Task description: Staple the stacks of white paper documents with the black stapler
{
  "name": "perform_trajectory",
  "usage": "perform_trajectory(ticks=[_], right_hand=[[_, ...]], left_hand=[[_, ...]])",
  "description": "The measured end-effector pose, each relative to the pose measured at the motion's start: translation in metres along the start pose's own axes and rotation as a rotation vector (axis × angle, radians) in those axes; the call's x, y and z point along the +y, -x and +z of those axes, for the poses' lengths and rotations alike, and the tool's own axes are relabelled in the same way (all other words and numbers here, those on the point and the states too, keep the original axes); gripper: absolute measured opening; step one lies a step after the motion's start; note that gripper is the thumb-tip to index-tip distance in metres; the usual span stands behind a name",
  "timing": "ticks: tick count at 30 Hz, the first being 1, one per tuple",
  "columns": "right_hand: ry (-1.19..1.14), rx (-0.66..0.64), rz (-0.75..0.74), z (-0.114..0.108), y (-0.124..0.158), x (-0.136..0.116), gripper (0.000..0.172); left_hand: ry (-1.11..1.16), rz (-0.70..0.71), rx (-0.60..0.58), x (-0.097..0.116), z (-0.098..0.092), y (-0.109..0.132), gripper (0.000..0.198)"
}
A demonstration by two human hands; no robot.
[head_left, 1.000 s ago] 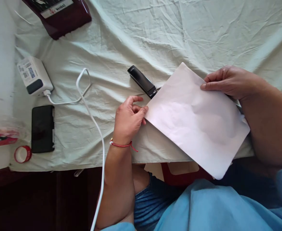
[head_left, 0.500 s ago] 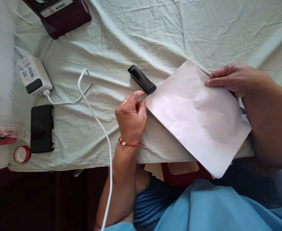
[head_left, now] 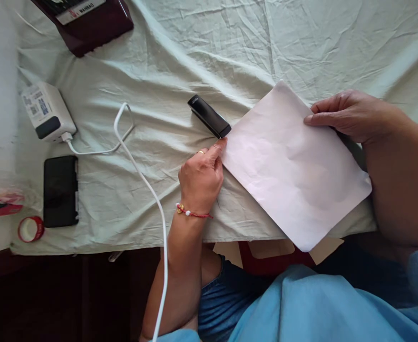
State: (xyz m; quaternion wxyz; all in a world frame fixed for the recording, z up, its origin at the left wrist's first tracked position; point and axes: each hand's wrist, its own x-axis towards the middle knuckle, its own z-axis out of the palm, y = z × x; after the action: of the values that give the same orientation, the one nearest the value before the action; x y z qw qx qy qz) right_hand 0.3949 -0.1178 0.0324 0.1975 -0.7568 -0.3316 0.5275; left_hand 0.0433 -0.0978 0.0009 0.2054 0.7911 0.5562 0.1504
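A white sheet of paper (head_left: 287, 166) lies at a slant over the table's front part, its near corner jutting past the edge. At its left corner my left hand (head_left: 202, 178) is closed, with the index finger on top of the paper and the thumb partly hidden. My right hand (head_left: 349, 116) pinches the paper's upper right edge, thumb on top and fingers beneath. A black stapler (head_left: 209, 116) rests on the cloth just beyond my left fingertip, one end right by the paper's left corner.
Left on the green tablecloth (head_left: 166, 71) are a black phone (head_left: 61, 191), a white charger block (head_left: 50, 113) with a looping white cable (head_left: 148, 185), and a red tape roll (head_left: 31, 229). A dark maroon box (head_left: 98, 31) stands at the back left. The cable crosses the table's front edge.
My left hand has moved slightly right and up, its index finger now on the paper's corner. The paper's near corner has shifted left and away from me. My right hand keeps its pinch.
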Motion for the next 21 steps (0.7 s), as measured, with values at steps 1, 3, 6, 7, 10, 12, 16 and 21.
perform_trajectory(ticks=[1,3,6,7,10,12,16,21], right_hand=[[-0.017,0.006,0.017,0.0,0.001,-0.001,0.033],[-0.066,0.021,0.04,0.001,0.003,-0.004,0.028],[-0.116,0.041,0.031,0.0,0.003,-0.005,0.025],[-0.123,0.04,0.024,-0.001,0.002,-0.005,0.025],[-0.139,0.021,0.019,-0.003,0.0,-0.003,0.023],[-0.153,0.016,0.025,-0.003,-0.001,-0.003,0.021],[-0.133,0.018,0.036,-0.003,0.001,-0.003,0.022],[-0.133,0.038,0.016,-0.001,0.003,-0.005,0.024]], left_hand=[[0.008,0.001,0.004,0.0,-0.001,0.0,0.048],[0.011,-0.009,0.005,-0.002,-0.002,0.001,0.047],[0.041,-0.028,0.007,-0.003,-0.005,0.001,0.044],[0.061,-0.03,0.023,-0.003,-0.006,0.001,0.043],[0.124,-0.024,0.116,0.0,-0.009,0.002,0.047],[0.157,-0.01,0.156,0.003,-0.011,0.003,0.054],[0.159,0.009,0.083,0.004,-0.011,0.002,0.064],[0.113,0.01,0.057,0.001,-0.01,0.004,0.063]])
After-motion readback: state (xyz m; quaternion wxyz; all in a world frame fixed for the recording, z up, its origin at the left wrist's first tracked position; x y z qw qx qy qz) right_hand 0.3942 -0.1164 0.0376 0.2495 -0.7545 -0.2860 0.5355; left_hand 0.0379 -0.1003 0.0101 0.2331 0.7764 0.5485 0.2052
